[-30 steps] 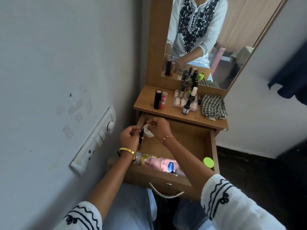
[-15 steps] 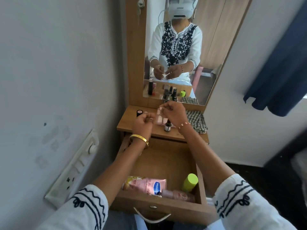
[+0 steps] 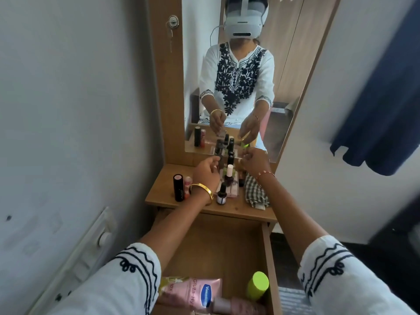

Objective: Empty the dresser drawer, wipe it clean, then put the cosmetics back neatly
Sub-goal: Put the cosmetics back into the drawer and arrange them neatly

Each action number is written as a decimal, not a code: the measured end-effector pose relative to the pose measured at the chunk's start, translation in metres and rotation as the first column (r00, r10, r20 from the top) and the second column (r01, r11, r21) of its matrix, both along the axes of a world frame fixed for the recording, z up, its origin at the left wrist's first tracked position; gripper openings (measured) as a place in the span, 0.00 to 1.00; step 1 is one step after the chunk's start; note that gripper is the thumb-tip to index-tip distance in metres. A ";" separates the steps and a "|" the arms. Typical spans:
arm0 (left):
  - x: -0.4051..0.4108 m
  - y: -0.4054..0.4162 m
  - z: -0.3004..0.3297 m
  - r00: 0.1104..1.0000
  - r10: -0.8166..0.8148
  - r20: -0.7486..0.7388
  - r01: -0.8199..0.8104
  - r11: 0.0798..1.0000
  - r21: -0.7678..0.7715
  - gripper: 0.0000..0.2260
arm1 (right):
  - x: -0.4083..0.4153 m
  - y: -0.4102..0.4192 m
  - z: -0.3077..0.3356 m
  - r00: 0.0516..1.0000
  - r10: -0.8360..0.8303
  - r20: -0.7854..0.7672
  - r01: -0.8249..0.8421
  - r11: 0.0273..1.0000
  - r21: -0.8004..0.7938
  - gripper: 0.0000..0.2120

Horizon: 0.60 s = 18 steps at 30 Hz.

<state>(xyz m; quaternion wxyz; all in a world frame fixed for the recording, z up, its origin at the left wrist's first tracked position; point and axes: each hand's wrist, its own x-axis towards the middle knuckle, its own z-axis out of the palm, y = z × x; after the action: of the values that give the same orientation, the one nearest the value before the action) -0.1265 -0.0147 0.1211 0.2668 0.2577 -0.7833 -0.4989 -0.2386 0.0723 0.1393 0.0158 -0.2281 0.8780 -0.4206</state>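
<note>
Both hands reach over the dresser top (image 3: 163,196) toward the cluster of nail polish bottles (image 3: 227,171) at its 12 o'clock edge, just before the mirror (image 3: 291,87). The left hand (image 3: 205,172), with a gold bangle at the wrist, has fingers curled near the bottles at their 9 o'clock side; whether they pinch anything I cannot tell. The right hand (image 3: 253,161) sits at the bottles' 3 o'clock, thumb and forefinger drawn together on something small and thin that is too blurred to name. Two upright lipstick-like tubes stand at 9 o'clock of the left wrist, a black tube (image 3: 178,187) and a reddish one behind it. A small dark-capped bottle (image 3: 221,194) stands just beside the bangle. A checked woven cloth (image 3: 255,193) lies crumpled at 3 o'clock on the wooden top. The open wooden drawer (image 3: 268,253) below holds three visible items at its 6 o'clock end: a glossy pink lotion tube (image 3: 197,292), a pale pink bottle (image 3: 236,305) lying flat, and a lime-green capped container (image 3: 258,285)
</note>
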 end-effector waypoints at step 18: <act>-0.027 -0.017 -0.011 0.999 0.004 0.031 -0.002 0.998 -0.061 0.16 | -0.024 -0.037 0.006 0.982 0.171 -0.082 -0.145 0.956 0.254 0.10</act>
<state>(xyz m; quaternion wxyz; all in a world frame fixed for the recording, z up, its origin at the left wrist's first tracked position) -0.1535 -0.0319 0.1106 0.2629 0.2583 -0.8020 -0.4701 -0.2623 0.0348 0.1450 0.0325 -0.3153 0.9020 -0.2931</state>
